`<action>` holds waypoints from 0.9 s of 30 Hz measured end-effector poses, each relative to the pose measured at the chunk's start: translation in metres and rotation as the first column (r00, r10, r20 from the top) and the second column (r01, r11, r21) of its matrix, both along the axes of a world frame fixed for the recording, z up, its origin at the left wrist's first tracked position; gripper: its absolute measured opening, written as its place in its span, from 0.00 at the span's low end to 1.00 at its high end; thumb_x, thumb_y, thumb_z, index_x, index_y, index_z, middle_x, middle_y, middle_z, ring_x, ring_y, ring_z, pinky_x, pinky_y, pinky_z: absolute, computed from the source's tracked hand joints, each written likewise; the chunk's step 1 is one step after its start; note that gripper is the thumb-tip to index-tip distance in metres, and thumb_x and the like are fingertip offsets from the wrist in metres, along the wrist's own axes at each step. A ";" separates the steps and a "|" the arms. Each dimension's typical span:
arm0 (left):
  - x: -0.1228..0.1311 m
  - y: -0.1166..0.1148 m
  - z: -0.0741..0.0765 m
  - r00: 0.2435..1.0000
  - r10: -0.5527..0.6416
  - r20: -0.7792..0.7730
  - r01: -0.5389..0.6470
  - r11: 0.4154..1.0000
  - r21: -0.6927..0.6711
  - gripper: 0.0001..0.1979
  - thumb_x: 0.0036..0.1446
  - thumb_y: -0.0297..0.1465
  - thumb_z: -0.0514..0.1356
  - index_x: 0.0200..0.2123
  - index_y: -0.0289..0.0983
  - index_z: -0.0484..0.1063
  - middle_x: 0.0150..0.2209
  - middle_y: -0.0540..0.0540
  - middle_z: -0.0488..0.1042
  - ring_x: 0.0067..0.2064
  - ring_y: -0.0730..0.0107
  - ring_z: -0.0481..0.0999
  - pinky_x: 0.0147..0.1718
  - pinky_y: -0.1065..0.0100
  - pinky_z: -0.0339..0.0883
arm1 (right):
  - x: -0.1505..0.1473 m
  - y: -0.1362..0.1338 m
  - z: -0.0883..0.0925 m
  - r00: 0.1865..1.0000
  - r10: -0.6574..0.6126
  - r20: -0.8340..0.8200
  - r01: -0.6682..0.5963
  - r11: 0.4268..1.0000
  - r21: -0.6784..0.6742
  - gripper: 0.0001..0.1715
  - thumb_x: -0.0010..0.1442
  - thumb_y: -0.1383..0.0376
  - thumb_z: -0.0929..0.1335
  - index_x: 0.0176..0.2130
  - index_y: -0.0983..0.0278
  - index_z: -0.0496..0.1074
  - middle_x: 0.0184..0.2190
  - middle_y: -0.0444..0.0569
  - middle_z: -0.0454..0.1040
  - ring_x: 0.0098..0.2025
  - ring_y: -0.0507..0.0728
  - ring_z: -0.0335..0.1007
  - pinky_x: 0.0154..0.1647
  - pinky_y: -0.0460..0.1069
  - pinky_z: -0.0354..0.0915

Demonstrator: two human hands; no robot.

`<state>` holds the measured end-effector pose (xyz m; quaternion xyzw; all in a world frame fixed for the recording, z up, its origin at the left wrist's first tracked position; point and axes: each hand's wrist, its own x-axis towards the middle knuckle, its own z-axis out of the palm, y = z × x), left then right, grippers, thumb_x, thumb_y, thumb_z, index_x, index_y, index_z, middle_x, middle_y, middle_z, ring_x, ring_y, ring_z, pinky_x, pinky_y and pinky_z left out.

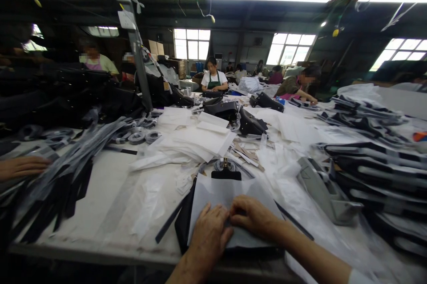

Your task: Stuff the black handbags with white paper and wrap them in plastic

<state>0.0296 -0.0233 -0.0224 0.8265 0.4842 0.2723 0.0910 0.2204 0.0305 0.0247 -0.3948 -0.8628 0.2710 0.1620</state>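
Note:
On the near edge of the table lies a black bag (183, 219), with its flap tab and metal clasp (226, 164) pointing away from me. A white paper sheet (210, 190) covers most of it. My left hand (211, 230) rests on the sheet, fingers stretched forward and the thumb out to the right. Close beside it, my right hand (251, 215) has its fingers curled in a pinch at the middle of the sheet; the fingertips are partly hidden. Dark straps (295, 219) stick out on both sides of the bag.
Paper sheets (196, 139) are piled beyond the bag. A grey tape dispenser (328, 195) and stacked black pieces (370, 177) stand right. Wrapped straps (76, 164) lie left, near another person's hand (25, 167). Co-workers (214, 79) sit across the table.

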 end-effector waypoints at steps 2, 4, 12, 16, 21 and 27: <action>-0.002 -0.001 0.001 0.998 -0.066 0.010 0.065 0.998 0.001 0.19 0.56 0.20 0.62 0.49 0.42 0.69 0.51 0.49 0.78 0.56 0.60 0.75 0.63 0.47 0.61 | 0.007 -0.005 -0.012 0.992 -0.039 -0.122 0.037 0.999 -0.018 0.09 0.62 0.60 0.71 0.34 0.63 0.76 0.34 0.46 0.77 0.39 0.56 0.72 0.43 0.48 0.66; -0.002 -0.003 0.001 0.995 -0.100 0.002 0.100 0.995 -0.010 0.17 0.57 0.19 0.61 0.47 0.42 0.71 0.49 0.51 0.78 0.53 0.64 0.77 0.64 0.49 0.60 | 0.009 -0.010 -0.019 0.985 -0.042 -0.165 0.040 0.999 -0.015 0.15 0.64 0.54 0.70 0.34 0.62 0.76 0.34 0.46 0.78 0.40 0.56 0.71 0.45 0.49 0.65; 0.008 0.009 0.034 0.931 -0.133 -0.339 0.065 0.977 -0.203 0.07 0.58 0.23 0.59 0.34 0.39 0.77 0.34 0.46 0.81 0.38 0.61 0.81 0.47 0.60 0.74 | 0.005 -0.014 -0.022 0.993 0.043 -0.108 -0.038 0.998 0.050 0.18 0.70 0.54 0.64 0.40 0.59 0.81 0.39 0.48 0.80 0.44 0.57 0.73 0.51 0.52 0.64; 0.022 0.028 0.040 0.942 -0.055 -0.331 0.004 0.988 -0.153 0.10 0.60 0.21 0.54 0.39 0.36 0.74 0.33 0.45 0.79 0.33 0.60 0.80 0.33 0.65 0.74 | 0.003 -0.018 -0.020 1.000 0.010 -0.001 -0.010 0.988 0.152 0.12 0.68 0.60 0.67 0.36 0.59 0.79 0.39 0.47 0.79 0.44 0.58 0.71 0.48 0.53 0.62; 0.027 0.037 0.015 0.958 0.011 -0.285 -0.029 0.998 -0.057 0.15 0.64 0.21 0.51 0.48 0.37 0.72 0.50 0.41 0.76 0.57 0.54 0.72 0.58 0.51 0.64 | 0.001 -0.019 -0.019 0.992 -0.112 -0.051 0.115 0.991 0.062 0.03 0.58 0.64 0.73 0.36 0.60 0.79 0.40 0.46 0.78 0.46 0.59 0.71 0.50 0.53 0.62; 0.020 0.041 -0.009 0.964 0.072 -0.255 -0.082 0.996 -0.028 0.24 0.66 0.26 0.51 0.64 0.40 0.63 0.64 0.42 0.66 0.66 0.48 0.62 0.65 0.39 0.53 | 0.003 0.011 0.012 0.977 -0.190 -0.099 0.169 0.967 -0.190 0.13 0.61 0.68 0.63 0.36 0.63 0.78 0.36 0.47 0.81 0.40 0.57 0.76 0.43 0.48 0.69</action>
